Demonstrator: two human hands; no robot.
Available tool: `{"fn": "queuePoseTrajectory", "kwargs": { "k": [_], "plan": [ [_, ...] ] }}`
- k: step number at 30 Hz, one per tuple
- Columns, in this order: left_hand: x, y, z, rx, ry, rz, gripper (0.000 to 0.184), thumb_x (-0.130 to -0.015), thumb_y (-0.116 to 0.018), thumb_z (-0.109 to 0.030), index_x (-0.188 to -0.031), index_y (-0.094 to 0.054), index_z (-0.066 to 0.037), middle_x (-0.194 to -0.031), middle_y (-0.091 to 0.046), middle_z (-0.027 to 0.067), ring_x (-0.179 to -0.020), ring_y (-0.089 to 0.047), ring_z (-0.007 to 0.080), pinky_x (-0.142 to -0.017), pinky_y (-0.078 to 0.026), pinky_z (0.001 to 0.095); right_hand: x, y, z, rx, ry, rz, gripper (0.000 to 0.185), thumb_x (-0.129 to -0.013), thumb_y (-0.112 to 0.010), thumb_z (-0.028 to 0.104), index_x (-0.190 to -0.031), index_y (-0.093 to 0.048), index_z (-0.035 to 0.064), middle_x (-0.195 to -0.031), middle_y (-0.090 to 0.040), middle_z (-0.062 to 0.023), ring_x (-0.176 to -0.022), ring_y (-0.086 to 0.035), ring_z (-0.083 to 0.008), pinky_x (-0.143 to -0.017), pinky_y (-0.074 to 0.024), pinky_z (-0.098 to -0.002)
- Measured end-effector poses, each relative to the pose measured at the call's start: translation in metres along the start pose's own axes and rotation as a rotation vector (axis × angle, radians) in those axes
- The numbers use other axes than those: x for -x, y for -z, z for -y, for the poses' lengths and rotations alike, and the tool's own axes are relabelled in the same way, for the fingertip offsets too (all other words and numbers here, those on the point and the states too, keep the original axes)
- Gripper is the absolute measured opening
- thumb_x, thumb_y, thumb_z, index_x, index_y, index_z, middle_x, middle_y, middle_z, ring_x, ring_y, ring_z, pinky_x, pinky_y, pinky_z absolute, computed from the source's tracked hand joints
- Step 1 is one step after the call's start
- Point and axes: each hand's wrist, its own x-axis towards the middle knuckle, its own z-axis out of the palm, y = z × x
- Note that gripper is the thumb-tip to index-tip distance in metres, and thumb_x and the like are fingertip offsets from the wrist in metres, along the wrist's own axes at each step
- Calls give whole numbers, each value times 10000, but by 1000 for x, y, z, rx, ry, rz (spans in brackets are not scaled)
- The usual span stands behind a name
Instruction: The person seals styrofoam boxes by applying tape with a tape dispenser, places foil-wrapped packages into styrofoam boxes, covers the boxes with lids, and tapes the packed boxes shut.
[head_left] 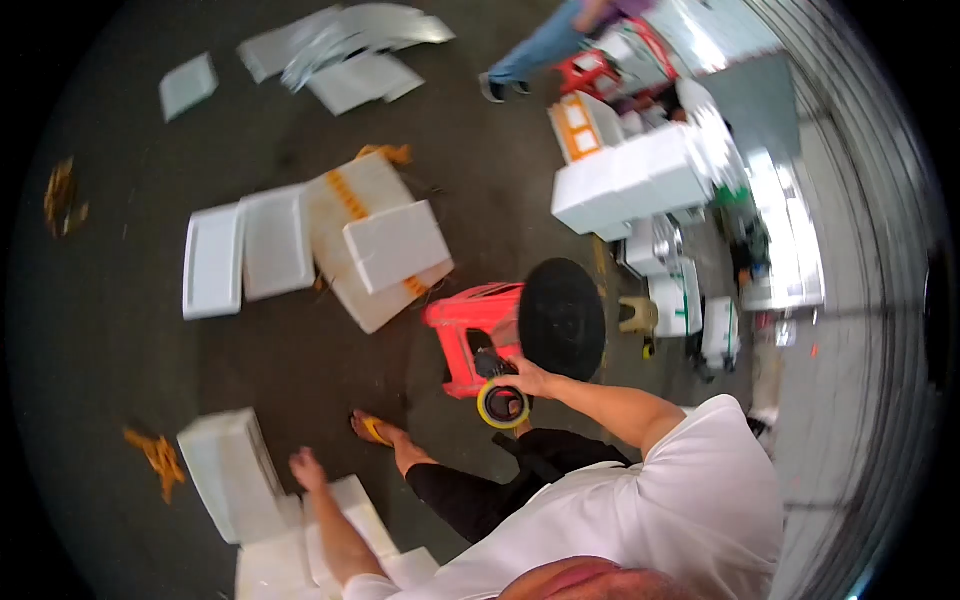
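My right hand (529,379) is closed around the black handle of a tape dispenser (490,364) that carries a roll of yellow-edged tape (480,404). Just past it stands a red plastic stool (478,318), partly behind the dispenser, with a round black disc (562,320) beside it. My left hand (308,468) appears slightly blurred, its fingers loosely apart and nothing visible in them. It hangs close to a white foam box (225,475); I cannot tell whether they touch. More white foam boxes (345,515) lie under my left forearm.
White foam lids (212,262) and a flattened sheet with orange tape (345,285) lie on the dark floor. Foam pieces (365,85) and crumpled orange strips (156,462) are scattered about. Stacked white boxes (625,185) stand right, near a person's leg (540,50) and a small stool (638,315).
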Motion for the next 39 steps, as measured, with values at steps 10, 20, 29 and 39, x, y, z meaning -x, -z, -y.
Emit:
{"fn": "queuePoseTrajectory", "kwargs": {
  "k": [10, 20, 29, 39],
  "plan": [
    [338, -272, -271, 121, -50, 776, 379, -913, -661, -262, -1204, -613, -23, -983, -664, 61, -849, -620, 150, -711, -498, 289, 249, 238, -231, -825, -217, -679, 552, -825, -704, 309, -1211, -546, -53, -1111, -631, -136, -1010, -609, -223, -846, -487, -366],
    [501, -390, -322, -365, 312, 441, 342, -823, -706, -353, -926, -688, -28, -548, -519, 53, -410, -431, 131, -368, -320, 306, 461, 224, -673, -1295, -985, -1358, 558, -727, -747, 341, -1092, -654, -70, -1000, -674, -150, -855, -665, -254, -748, -522, -384],
    [580, -602, -428, -373, -246, 878, 275, -882, -651, -296, -992, -688, -47, -695, -589, -10, -614, -548, 101, -503, -420, 261, 470, 255, -677, -1547, -1231, -1521, 634, -773, -740, 319, -1228, -538, -74, -1108, -623, -235, -992, -644, -321, -795, -551, -452],
    [604, -893, -607, -226, -579, 877, 176, -919, -623, -274, -949, -622, -100, -711, -540, -17, -632, -540, 124, -507, -423, 302, 379, 518, -696, -1724, -673, -1711, 657, -809, -706, 274, -1273, -448, -113, -1162, -588, -225, -986, -642, -289, -800, -546, -419]
  ]
}}
